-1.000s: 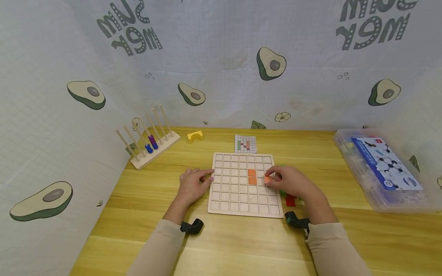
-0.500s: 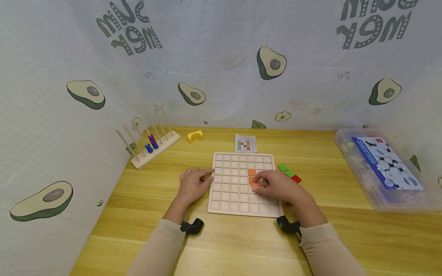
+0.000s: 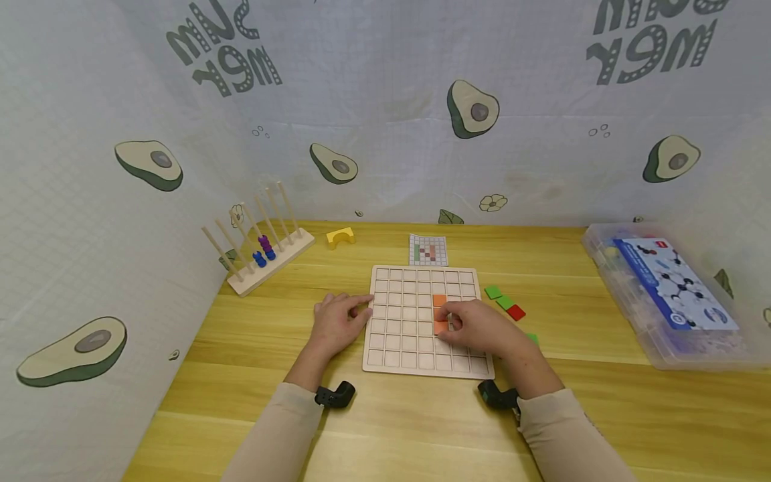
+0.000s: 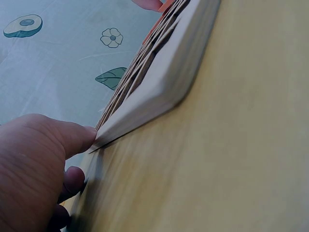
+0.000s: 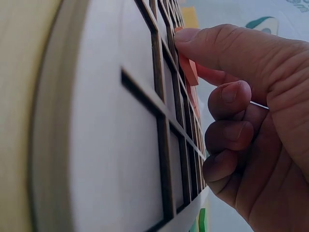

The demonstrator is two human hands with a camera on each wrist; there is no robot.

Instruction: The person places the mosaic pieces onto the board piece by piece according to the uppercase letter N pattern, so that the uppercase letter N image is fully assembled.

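A pale wooden grid board (image 3: 394, 367) lies flat on the table. My right hand (image 3: 484, 328) pinches an orange square tile (image 3: 441, 328) at the board, between thumb and index finger; in the right wrist view that tile (image 5: 189, 70) sits slightly tilted against the grid. Another orange tile (image 3: 440, 300) lies in a cell farther up the same column, and the fingers partly cover one between them. At the board's left edge, my left hand (image 3: 337, 325) touches the rim with an outstretched digit. The left wrist view shows its thumb (image 4: 79, 137) against the board's side.
Green tiles (image 3: 494, 292) and a red tile (image 3: 516, 312) lie right of the board. Behind it is a card (image 3: 428, 250) with a coloured grid. A peg rack (image 3: 271, 264), a yellow arch block (image 3: 340, 237) and a clear plastic case (image 3: 674, 298) stand farther out.
My right hand has carried the orange tile leftward over the board and lowered it into the column below the other two orange tiles. The left hand has stayed put.
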